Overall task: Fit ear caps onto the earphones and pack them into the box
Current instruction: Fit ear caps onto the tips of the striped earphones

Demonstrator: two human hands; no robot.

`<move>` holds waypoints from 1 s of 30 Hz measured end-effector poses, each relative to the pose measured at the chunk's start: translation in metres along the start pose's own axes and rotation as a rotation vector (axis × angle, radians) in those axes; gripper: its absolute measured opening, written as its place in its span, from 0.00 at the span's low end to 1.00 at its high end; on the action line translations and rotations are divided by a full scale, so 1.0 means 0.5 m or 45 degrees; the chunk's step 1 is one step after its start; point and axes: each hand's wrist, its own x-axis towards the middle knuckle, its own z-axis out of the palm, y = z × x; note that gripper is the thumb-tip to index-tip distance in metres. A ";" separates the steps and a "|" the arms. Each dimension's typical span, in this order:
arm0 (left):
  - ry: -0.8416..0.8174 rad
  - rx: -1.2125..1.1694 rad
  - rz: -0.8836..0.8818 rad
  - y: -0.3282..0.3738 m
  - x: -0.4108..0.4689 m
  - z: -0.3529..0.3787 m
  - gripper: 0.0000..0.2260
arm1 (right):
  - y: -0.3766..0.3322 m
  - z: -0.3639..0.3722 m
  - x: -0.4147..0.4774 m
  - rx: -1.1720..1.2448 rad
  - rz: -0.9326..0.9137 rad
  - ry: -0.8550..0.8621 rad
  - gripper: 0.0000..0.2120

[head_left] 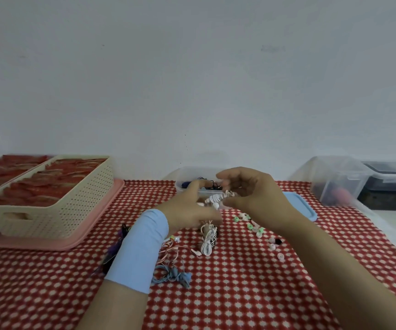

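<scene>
Nearest the camera, the table [227, 294] under its red cloth with white dots lies bare, leaving free room between the two forearms. Just beyond, a blue coiled earphone [173, 276] sits beside the light blue sleeve [137, 251], with a pink-and-white cord [170, 250] and a white wound earphone [207, 239] behind it. To the right, loose ear caps [256, 228], green, pink and black, are scattered near the right wrist.

Above these, the left hand [187, 208] and the right hand [256, 194] meet over the table, each grip closed on the ends of a white coiled earphone [216, 198] held between them, clear of the cloth. Whether a cap is on it cannot be told.

Behind the hands stands the clear box [189, 184] with dark cords inside; its blue lid [304, 206] lies flat to the right. At the left, a cream perforated basket [78, 206] of red packets rests on a pink tray [97, 225] reaching the table's left edge. At far right, clear bins [339, 182] stand by the wall. No writing is legible.
</scene>
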 end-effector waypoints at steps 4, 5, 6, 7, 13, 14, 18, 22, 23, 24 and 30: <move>0.059 0.343 0.023 0.005 0.003 0.007 0.32 | 0.003 -0.010 0.005 -0.061 -0.024 0.073 0.25; 0.049 0.394 -0.017 0.007 0.001 0.000 0.29 | 0.003 -0.015 0.007 -0.094 -0.017 0.088 0.24; 0.031 0.444 -0.059 0.009 -0.004 -0.009 0.27 | 0.004 -0.021 0.009 -0.128 -0.006 0.104 0.23; 0.015 0.514 -0.110 0.008 -0.008 -0.020 0.26 | 0.004 -0.028 0.010 -0.152 0.009 0.117 0.23; 0.167 0.892 -0.042 0.031 -0.028 -0.046 0.28 | -0.002 -0.062 0.011 -0.052 0.093 0.064 0.20; 0.188 0.863 0.032 0.036 -0.023 -0.036 0.28 | -0.003 -0.066 0.011 -0.006 0.105 0.052 0.19; 0.093 0.269 0.256 0.046 -0.004 0.030 0.23 | -0.006 -0.081 0.009 0.090 0.164 0.013 0.19; 0.173 0.214 0.221 0.040 0.011 0.057 0.12 | 0.001 -0.097 0.008 -0.113 0.265 -0.038 0.13; 0.178 0.217 0.196 0.037 0.011 0.056 0.11 | 0.003 -0.098 0.008 -0.197 0.300 -0.091 0.10; 0.141 0.186 0.171 0.035 0.013 0.059 0.11 | 0.006 -0.103 0.007 -0.259 0.342 -0.144 0.08; -0.205 0.288 0.102 0.034 0.006 0.098 0.04 | 0.013 -0.126 -0.006 -0.595 0.552 -0.506 0.05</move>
